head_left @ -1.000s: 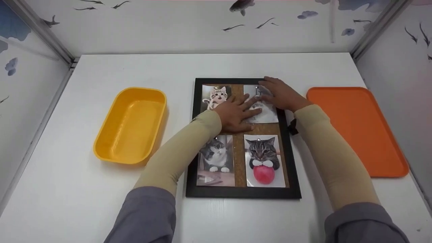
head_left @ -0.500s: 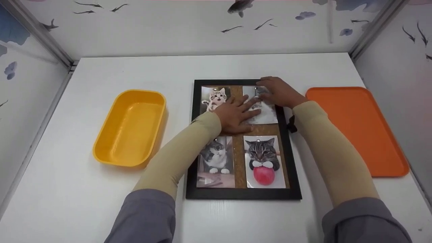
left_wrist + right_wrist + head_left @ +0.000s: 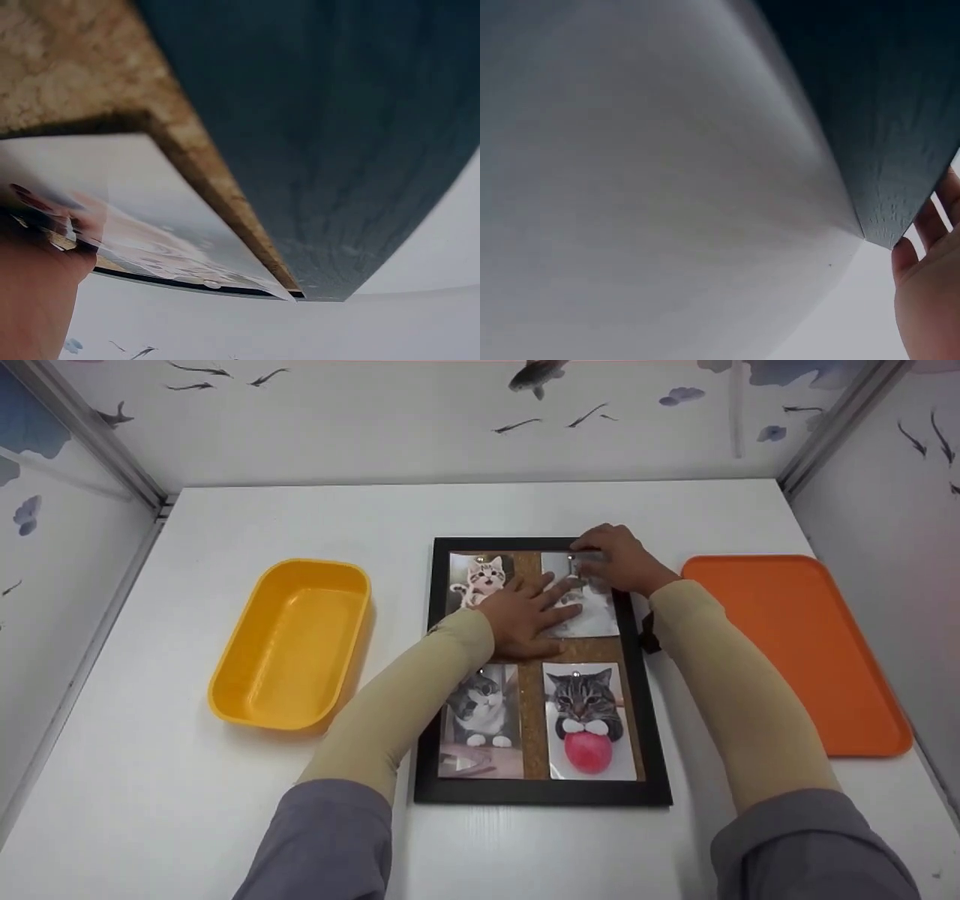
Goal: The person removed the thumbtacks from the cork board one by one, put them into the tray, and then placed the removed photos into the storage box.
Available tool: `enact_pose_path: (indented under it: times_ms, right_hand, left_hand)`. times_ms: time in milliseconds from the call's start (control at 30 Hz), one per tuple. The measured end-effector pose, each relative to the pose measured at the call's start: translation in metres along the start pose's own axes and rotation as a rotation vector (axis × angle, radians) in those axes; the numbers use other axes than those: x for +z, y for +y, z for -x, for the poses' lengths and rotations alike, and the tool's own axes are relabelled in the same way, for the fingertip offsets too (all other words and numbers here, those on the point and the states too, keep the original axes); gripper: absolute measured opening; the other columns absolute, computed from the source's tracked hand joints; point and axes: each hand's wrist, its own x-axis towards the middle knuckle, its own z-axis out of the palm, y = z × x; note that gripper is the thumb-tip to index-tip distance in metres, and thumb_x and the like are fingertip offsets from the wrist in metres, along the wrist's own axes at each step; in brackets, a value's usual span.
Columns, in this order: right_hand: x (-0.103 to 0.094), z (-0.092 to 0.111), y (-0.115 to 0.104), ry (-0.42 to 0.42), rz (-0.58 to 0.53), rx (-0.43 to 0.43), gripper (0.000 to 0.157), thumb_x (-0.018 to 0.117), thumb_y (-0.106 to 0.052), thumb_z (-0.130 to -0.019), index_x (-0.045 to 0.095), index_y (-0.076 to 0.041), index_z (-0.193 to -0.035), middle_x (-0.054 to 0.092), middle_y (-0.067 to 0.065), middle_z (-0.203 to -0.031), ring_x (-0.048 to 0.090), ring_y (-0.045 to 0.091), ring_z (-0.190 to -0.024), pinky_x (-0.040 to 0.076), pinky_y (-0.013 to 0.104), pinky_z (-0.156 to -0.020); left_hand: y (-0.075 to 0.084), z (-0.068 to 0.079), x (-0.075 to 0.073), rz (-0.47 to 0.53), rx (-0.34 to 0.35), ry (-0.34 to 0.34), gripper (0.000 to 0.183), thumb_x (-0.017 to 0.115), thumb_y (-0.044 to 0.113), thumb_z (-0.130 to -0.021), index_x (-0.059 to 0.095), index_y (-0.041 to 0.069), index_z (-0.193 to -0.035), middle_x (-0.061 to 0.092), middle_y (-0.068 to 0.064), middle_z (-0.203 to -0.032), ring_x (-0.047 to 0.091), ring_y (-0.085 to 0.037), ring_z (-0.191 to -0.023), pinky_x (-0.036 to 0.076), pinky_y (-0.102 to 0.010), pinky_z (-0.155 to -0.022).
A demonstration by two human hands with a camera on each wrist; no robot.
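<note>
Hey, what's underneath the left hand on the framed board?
Around the left hand, cork, the kitten photo and upper-right photo partly show; whatever lies directly beneath it is covered.

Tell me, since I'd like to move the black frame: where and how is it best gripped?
I'd grip the black frame by its long side borders, from left and right together: it lies flat, and these strips run outside the cat photos, so fingers should stay off them.

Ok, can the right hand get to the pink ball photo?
Probably, yes: no arm crosses the photo, though a pin seems to hold its top. The right hand would have to leave the far right corner of the frame.
</note>
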Motion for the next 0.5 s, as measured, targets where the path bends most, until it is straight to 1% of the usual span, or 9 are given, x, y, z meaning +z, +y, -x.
enact_pose_path:
  times_ms: [133,267,333,400,500]
  right_hand:
    - [-0.007,0.0,-0.001,-0.071,-0.041,0.04,0.037,0.062,-0.019,-0.099,0.059,-0.007,-0.134,0.049,0.012,-0.141,0.037,0.032,-0.134,0.029,0.051,-0.112]
    - [-0.016,-0.002,-0.005,-0.15,-0.028,0.063,0.037,0.058,-0.017,-0.1,0.057,-0.006,-0.136,0.047,0.014,-0.143,0.038,0.031,-0.136,0.029,0.051,-0.113]
    - [-0.02,-0.004,-0.007,-0.182,-0.022,0.088,0.038,0.056,-0.018,-0.101,0.057,-0.007,-0.137,0.046,0.014,-0.145,0.037,0.032,-0.137,0.028,0.052,-0.113]
    - [-0.023,-0.006,-0.009,-0.203,-0.031,0.121,0.039,0.055,-0.02,-0.101,0.056,-0.008,-0.139,0.044,0.015,-0.147,0.036,0.033,-0.138,0.027,0.053,-0.113]
    - [-0.024,-0.009,-0.011,-0.208,-0.065,0.162,0.041,0.055,-0.024,-0.101,0.054,-0.01,-0.14,0.042,0.014,-0.149,0.035,0.032,-0.139,0.028,0.053,-0.113]
  left_hand:
    - [0.0,0.0,0.0,0.008,-0.004,0.0,0.074,0.006,0.073,-0.095,-0.005,0.037,-0.158,-0.013,-0.001,-0.165,-0.008,-0.029,-0.151,0.007,-0.056,-0.118]
    - [0.001,0.0,0.0,-0.005,-0.008,-0.003,0.074,0.004,0.074,-0.094,-0.006,0.038,-0.158,-0.014,-0.001,-0.165,-0.009,-0.03,-0.151,0.006,-0.056,-0.118]
    - [0.001,0.0,0.001,-0.02,-0.007,-0.001,0.075,0.003,0.074,-0.094,-0.007,0.037,-0.158,-0.014,-0.002,-0.165,-0.008,-0.03,-0.151,0.006,-0.056,-0.118]
    - [0.001,0.0,0.001,-0.034,-0.008,0.002,0.075,0.003,0.074,-0.094,-0.008,0.037,-0.157,-0.014,-0.002,-0.165,-0.008,-0.031,-0.151,0.005,-0.056,-0.118]
    - [0.002,0.0,0.001,-0.042,-0.017,0.005,0.074,0.003,0.074,-0.094,-0.007,0.037,-0.158,-0.013,-0.002,-0.165,-0.007,-0.03,-0.151,0.006,-0.056,-0.119]
